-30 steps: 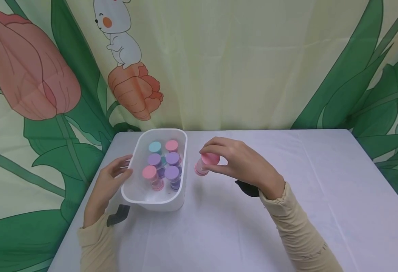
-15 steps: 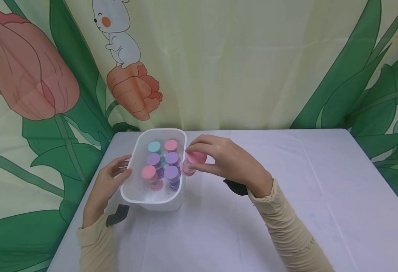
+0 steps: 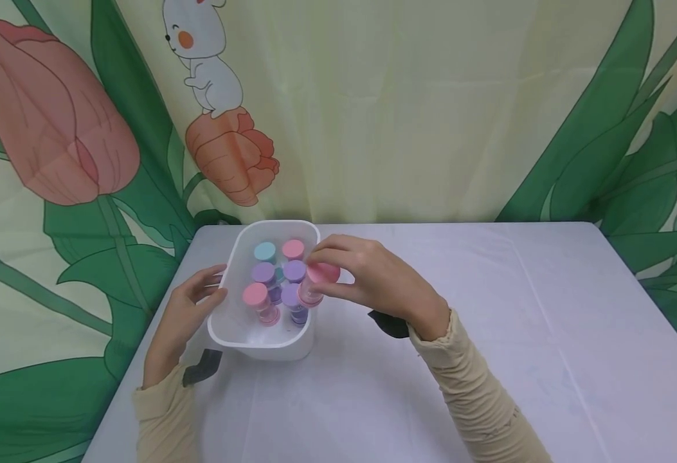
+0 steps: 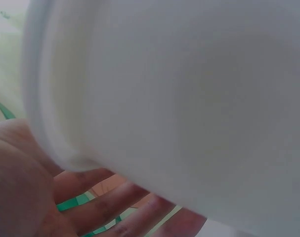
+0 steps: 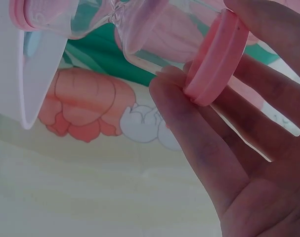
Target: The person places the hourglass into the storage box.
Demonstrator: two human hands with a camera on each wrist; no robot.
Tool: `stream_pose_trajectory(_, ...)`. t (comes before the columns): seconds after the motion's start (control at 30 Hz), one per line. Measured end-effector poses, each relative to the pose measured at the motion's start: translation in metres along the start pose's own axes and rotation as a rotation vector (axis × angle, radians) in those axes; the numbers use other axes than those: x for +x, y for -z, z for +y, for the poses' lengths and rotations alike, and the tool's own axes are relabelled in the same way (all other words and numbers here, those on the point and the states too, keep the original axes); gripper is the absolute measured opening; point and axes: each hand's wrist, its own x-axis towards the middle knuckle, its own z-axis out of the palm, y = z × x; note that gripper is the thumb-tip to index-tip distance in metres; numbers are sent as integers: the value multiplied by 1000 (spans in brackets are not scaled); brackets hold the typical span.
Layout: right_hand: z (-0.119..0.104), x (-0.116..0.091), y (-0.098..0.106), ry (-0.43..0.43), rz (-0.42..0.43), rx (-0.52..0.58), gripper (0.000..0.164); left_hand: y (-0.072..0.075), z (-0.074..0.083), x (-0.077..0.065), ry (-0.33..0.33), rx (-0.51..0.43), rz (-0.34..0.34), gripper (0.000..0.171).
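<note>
My right hand [image 3: 380, 283] pinches a pink hourglass [image 3: 323, 273] by its upper cap, holding it tilted over the right rim of a white plastic bin [image 3: 240, 339]. In the right wrist view, thumb and fingers sit round the cap of the hourglass [image 5: 219, 61], whose clear glass waist shows. My left hand [image 3: 184, 312] rests at the bin's left side, thumb near the rim, with fingers stretched along the outer wall in the left wrist view. Inside the bin stand several hourglasses: a teal one [image 3: 265, 251], purple ones [image 3: 263, 272] and pink ones [image 3: 255, 295].
The bin stands toward the back left of a table with a white cloth [image 3: 460, 386]. Behind the table's back edge hangs a printed curtain [image 3: 407, 128] with tulips, leaves and a rabbit on a carrot.
My right hand has carried the pink hourglass leftward, from beside the bin to over its right rim and a purple hourglass. The left hand has stayed at the bin's left side.
</note>
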Motion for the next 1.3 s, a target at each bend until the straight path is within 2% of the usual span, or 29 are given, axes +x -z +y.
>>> stream_pose_trajectory(0.37,-2,10,-9,25,-2,-4,29,0,-1,0,-5,7,6,63)
stream_pose_trajectory(0.5,0,12,-15,10,-17,-3,28,-1,-1,0,-7,5,8,62)
stream_pose_trajectory(0.67,3,12,-24,-24,-59,9,28,-2,0,1,-6,2,8,63)
stream_pose_trajectory(0.87,4,10,-34,-27,-93,16,27,-2,1,2,-8,5,9,63)
stream_pose_trajectory(1.13,6,8,-46,-47,-117,39,25,-1,2,0,0,8,5,63)
stream_pose_trajectory(1.3,6,7,-53,-42,-133,41,22,-1,2,1,-18,11,10,59)
